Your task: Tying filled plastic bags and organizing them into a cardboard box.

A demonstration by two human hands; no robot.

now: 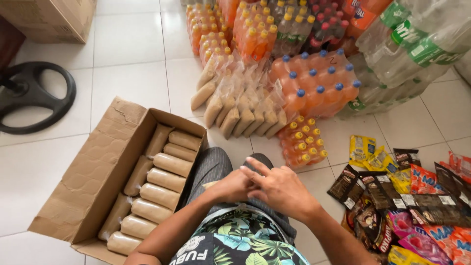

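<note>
Left hand (234, 185) closed on a tan bag (210, 184), its long axis pointing left toward the box (93, 181). Right hand (279, 189) just right of it, fingers spread, touching left fingers.

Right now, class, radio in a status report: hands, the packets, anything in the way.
Left hand and right hand together over lap, grip unclear. Tan filled packets stacked in cardboard box. Snack sachets beside right arm.

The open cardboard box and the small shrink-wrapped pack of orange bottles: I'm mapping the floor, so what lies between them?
In the head view, between the cardboard box and the pack of orange bottles lie the person's striped trouser knee and bare white floor tile.
</note>
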